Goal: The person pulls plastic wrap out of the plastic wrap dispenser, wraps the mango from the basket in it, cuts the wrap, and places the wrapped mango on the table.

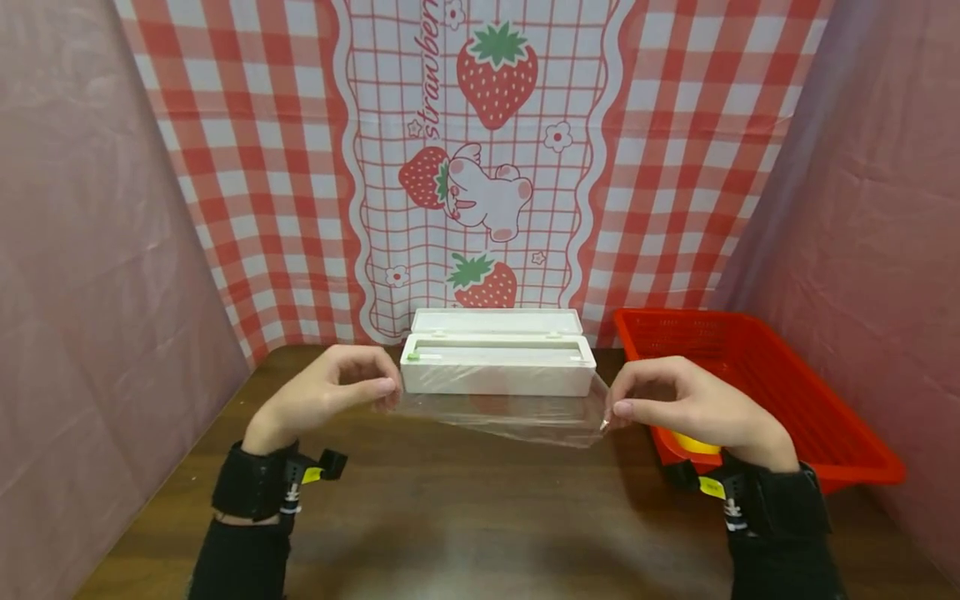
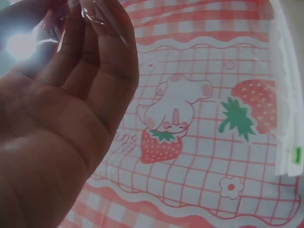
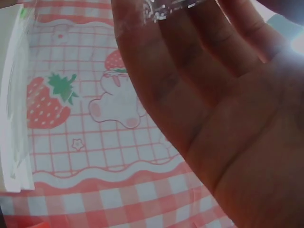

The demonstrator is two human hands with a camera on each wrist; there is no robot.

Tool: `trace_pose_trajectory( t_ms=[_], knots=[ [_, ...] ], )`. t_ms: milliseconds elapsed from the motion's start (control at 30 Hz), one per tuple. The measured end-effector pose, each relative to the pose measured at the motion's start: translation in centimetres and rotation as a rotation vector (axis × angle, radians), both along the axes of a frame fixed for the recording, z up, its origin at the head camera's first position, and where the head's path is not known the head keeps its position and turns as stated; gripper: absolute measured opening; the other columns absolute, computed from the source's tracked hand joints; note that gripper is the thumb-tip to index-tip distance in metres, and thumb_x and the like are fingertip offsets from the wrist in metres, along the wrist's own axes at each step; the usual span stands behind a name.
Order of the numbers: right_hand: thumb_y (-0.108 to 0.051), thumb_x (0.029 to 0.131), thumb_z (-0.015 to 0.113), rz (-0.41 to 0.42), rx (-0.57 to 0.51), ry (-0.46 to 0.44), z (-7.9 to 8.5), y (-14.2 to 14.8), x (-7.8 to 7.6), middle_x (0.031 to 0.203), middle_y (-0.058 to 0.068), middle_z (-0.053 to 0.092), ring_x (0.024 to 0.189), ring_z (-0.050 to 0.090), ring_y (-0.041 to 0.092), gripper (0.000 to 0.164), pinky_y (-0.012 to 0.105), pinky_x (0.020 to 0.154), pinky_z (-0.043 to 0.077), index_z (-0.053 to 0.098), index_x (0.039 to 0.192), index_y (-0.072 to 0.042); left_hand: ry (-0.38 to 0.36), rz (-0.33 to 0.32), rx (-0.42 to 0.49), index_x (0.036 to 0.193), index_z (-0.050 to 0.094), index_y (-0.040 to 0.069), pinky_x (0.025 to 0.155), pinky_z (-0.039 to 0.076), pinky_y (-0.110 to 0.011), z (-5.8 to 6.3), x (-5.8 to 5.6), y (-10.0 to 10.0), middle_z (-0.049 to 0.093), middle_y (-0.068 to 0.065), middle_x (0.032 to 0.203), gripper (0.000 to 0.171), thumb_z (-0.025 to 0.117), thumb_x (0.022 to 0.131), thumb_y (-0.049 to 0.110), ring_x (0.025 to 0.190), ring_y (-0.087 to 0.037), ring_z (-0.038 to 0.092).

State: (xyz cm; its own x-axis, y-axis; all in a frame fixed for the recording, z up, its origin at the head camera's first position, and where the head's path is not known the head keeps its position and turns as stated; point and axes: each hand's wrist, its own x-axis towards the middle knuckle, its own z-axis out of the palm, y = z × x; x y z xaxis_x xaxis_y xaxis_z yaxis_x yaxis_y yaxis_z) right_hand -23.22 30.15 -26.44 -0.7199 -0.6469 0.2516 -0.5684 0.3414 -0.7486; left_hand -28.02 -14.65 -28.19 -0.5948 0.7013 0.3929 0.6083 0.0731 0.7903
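i read this as drawing film [image 1: 517, 419] out from the white box [image 1: 495, 337], its lid [image 1: 497, 321] open at the back. my left hand [image 1: 324, 393] and right hand [image 1: 705, 408] each pinch the film between thumb and fingertips, stretching it just before the box. next, i judge, calls for level, even tension. the film looks clear, thin, creased; the box long, smooth, probably plastic.

The left hand [image 2: 66, 118], palm showing, holds clear film [image 2: 112, 23]. Behind it spreads strawberry-print cloth [image 2: 199, 156], with a white box [image 2: 289, 104] along the right edge.
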Motion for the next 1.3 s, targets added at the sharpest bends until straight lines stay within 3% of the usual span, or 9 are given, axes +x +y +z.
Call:
trace_pose_trajectory(
  t_ms=[267, 567, 833, 1067, 1300],
  knots=[
    [-0.011, 0.098, 0.067, 0.063, 0.092, 0.036, -0.8, 0.2, -0.3, 0.095, -0.002, 0.073, 0.085, 0.065, 0.018, 0.012, 0.036, 0.078, 0.055, 0.071, 0.103, -0.021, -0.036, -0.068, -0.018, 0.102, 0.067, 0.003, 0.073, 0.059, -0.040, -1.2, 0.2, 0.2, 0.066, -0.016, 0.091, 0.011, 0.057, 0.102, 0.002, 0.080, -0.028, 0.065],
    [-0.008, 0.096, 0.070, 0.184, 0.101, 0.061, -2.5, -0.2, -0.6, 0.088, -0.005, 0.071, 0.075, 0.063, 0.016, 0.014, 0.032, 0.068, 0.055, 0.069, 0.102, -0.020, -0.077, -0.132, -0.076, 0.099, 0.067, 0.004, 0.071, 0.057, -0.037, -2.9, 0.4, 0.1, 0.063, -0.016, 0.084, 0.010, 0.058, 0.101, 0.001, 0.076, -0.028, 0.061],
    [-0.004, 0.093, 0.071, 0.212, 0.137, -0.002, -3.9, -0.5, -0.1, 0.093, -0.007, 0.071, 0.081, 0.065, 0.014, 0.017, 0.033, 0.075, 0.058, 0.068, 0.102, -0.018, -0.090, -0.165, -0.145, 0.096, 0.066, 0.005, 0.070, 0.054, -0.033, -3.7, 0.9, 0.1, 0.060, -0.013, 0.082, 0.010, 0.058, 0.102, 0.003, 0.074, -0.026, 0.058],
    [-0.007, 0.095, 0.070, 0.264, 0.138, -0.016, -5.4, -0.5, 0.1, 0.087, -0.005, 0.066, 0.079, 0.064, 0.010, 0.010, 0.032, 0.072, 0.058, 0.067, 0.098, -0.015, -0.077, -0.215, -0.183, 0.091, 0.064, 0.005, 0.065, 0.049, -0.028, -5.0, 1.0, 0.5, 0.057, -0.007, 0.078, 0.014, 0.057, 0.103, 0.004, 0.073, -0.009, 0.053],
    [-0.005, 0.093, 0.071, 0.291, 0.178, -0.044, -6.7, -0.8, 0.1, 0.083, -0.009, 0.064, 0.075, 0.062, 0.006, 0.016, 0.031, 0.070, 0.058, 0.066, 0.093, -0.021, -0.110, -0.232, -0.234, 0.090, 0.066, 0.004, 0.065, 0.048, -0.025, -6.6, 0.9, 0.8, 0.058, -0.003, 0.077, 0.015, 0.059, 0.102, 0.009, 0.074, -0.004, 0.053]
  ],
)
